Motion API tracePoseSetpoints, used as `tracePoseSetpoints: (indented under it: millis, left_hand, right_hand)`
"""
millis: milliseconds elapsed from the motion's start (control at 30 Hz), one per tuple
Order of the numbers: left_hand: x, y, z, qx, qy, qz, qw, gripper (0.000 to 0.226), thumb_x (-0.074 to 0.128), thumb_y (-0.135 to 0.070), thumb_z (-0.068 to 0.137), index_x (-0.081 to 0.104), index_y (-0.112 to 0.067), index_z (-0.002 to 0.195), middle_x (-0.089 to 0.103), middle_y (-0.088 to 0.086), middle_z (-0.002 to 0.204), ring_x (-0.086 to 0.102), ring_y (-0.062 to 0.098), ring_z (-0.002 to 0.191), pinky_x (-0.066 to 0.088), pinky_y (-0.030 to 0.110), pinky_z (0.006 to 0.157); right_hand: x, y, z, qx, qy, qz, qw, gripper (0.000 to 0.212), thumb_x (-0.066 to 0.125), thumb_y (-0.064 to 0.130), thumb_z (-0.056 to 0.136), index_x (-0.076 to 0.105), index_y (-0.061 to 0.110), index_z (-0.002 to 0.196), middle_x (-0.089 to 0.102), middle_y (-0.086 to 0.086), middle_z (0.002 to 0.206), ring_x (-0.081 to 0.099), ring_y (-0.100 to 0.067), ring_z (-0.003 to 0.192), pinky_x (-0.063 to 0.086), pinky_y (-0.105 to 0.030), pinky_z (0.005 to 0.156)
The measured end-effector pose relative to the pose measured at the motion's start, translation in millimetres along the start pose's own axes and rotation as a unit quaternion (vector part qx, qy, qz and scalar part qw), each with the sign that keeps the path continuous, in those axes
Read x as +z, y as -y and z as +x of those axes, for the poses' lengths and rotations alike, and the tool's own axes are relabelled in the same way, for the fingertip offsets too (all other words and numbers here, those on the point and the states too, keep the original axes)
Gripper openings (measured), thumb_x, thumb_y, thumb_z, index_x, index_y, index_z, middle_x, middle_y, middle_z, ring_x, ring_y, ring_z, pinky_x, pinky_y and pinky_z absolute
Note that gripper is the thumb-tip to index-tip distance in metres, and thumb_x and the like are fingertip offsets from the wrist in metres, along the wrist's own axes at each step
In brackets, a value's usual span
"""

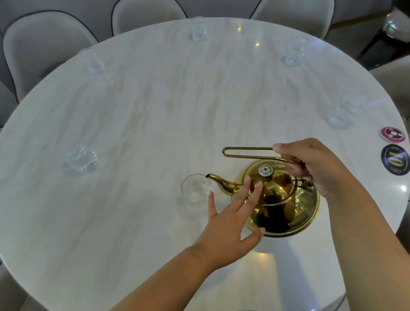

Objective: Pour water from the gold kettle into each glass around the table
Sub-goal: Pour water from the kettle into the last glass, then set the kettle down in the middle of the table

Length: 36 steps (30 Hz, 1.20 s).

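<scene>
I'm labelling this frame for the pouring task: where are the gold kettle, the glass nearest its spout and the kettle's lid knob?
gold kettle (pixel 304 207): head view, shiny side of its body.
glass nearest the spout (pixel 195 192): head view, middle of its bowl.
lid knob (pixel 265 170): head view, its top.

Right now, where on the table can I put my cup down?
The middle of the table is bare, inside the ring of glasses. So is the near-left part, below the left glass. It's crowded around the gold kettle: left hand, right hand and nearest glass.
</scene>
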<state>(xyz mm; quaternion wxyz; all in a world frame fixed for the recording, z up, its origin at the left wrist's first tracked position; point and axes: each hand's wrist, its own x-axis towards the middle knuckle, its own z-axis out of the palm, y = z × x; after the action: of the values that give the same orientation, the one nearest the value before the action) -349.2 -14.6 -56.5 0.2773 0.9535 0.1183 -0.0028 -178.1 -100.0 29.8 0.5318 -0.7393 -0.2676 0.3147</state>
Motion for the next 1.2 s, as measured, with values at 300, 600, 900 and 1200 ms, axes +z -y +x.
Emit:
tracePoseSetpoints:
  millis: [300, 600, 900, 1200]
  left_hand:
    - [7, -12, 29, 0.004, 0.014, -0.009, 1.0, 0.076, 0.04, -0.049, 0.095, -0.019, -0.041, 0.142, -0.025, -0.01, 0.154, 0.015, 0.011, 0.144, -0.029, 0.035, 0.102]
    - [-34, 20, 67, -0.033, 0.02, -0.021, 0.999, 0.08, 0.044, -0.051, 0.093, -0.018, -0.04, 0.143, -0.028, -0.003, 0.153, -0.014, 0.021, 0.144, -0.003, 0.047, 0.114]
    - [-99, 110, 132, -0.101, -0.049, -0.175, 0.978, 0.088, 0.05, -0.057, 0.086, -0.021, -0.05, 0.137, -0.025, -0.003, 0.155, 0.0, 0.019, 0.145, 0.014, 0.031, 0.11]
    - [-116, 192, 189, -0.147, -0.076, -0.171, 0.971, 0.089, 0.052, -0.06, 0.083, -0.023, -0.055, 0.129, -0.027, 0.001, 0.154, 0.008, 0.024, 0.145, 0.022, 0.043, 0.116]
  right_hand:
    - [-19, -20, 10, -0.019, -0.077, 0.077, 0.994, 0.054, 0.059, 0.023, 0.087, 0.035, 0.009, 0.04, 0.025, 0.005, 0.035, 0.022, -0.012, 0.037, 0.031, -0.022, 0.053]
    - [9, -9, 65, -0.028, -0.154, 0.184, 0.971, 0.057, 0.054, 0.025, 0.089, 0.034, 0.02, 0.037, 0.028, 0.005, 0.036, 0.022, -0.011, 0.037, 0.029, -0.018, 0.046]
    - [62, 25, 173, -0.037, -0.129, 0.237, 0.962, 0.048, 0.057, 0.031, 0.078, 0.033, 0.019, 0.039, 0.028, 0.004, 0.037, 0.02, -0.011, 0.037, 0.024, -0.018, 0.039]
    - [102, 29, 277, -0.04, -0.074, 0.199, 0.976, 0.046, 0.056, 0.034, 0.078, 0.03, 0.013, 0.047, 0.025, 0.002, 0.039, 0.019, -0.013, 0.041, 0.023, -0.023, 0.044]
